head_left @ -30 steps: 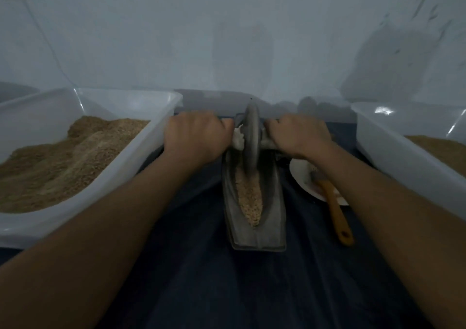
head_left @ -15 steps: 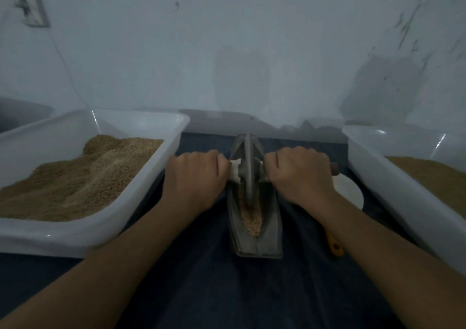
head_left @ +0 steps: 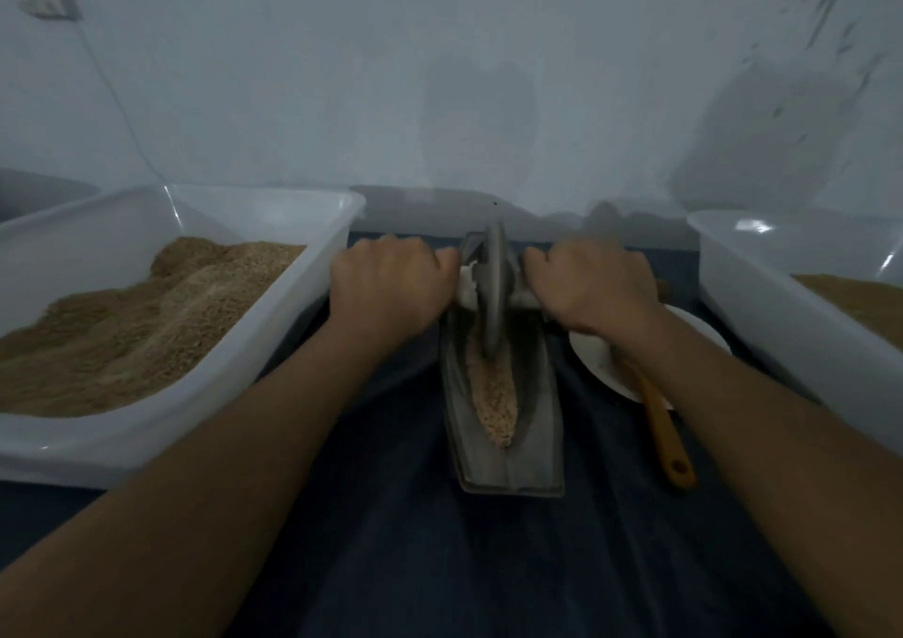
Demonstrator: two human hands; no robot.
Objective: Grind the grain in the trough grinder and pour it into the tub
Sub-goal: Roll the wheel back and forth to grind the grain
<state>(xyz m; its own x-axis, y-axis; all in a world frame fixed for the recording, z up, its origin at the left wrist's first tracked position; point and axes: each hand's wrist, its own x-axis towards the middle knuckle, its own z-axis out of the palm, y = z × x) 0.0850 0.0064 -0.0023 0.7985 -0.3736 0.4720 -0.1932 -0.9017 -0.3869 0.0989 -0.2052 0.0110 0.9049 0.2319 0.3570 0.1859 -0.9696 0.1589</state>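
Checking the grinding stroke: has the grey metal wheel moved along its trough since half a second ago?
Yes. The grey metal wheel rolled away from the person, toward the far end of the long grey metal trough.

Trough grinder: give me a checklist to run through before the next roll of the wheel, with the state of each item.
1. Both hands on the axle: left hand and right hand each grip a handle beside the wheel. Ok.
2. Wheel seated in the trough, upright. Ok.
3. Grain lies along the trough channel, ahead of the wheel's return path. Ok.
4. Wooden spoon lies apart from the trough, on the right. Ok.
5. Left tub close beside the trough for pouring. Ok.
6. Grain fine enough to pour: cannot tell.
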